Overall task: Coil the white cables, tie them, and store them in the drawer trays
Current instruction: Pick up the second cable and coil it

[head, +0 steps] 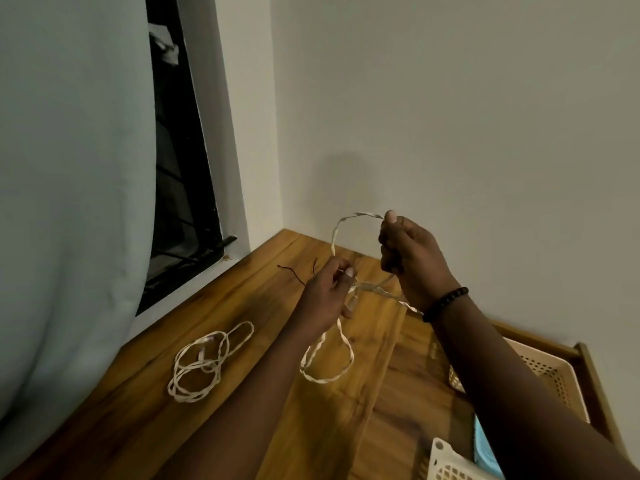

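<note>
A curtain point(69, 202) hangs at far left. Two white cables: one loose coil point(204, 365) lies on the desk point(242, 306); the other cable point(332, 341) hangs looped between both hands. The left hand point(325, 299) pinches it low, the right hand point(412, 258) grips its upper loop. Two trays: one point(550, 372) right, one point(446, 462) at bottom. A dark tie point(292, 271) lies behind.

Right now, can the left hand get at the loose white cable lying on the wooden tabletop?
Probably yes, once freed. The loose white cable lies uncovered on the wooden tabletop, beside the left forearm. But the left hand is pinching the twisted white cable, also held by the right hand.
</note>
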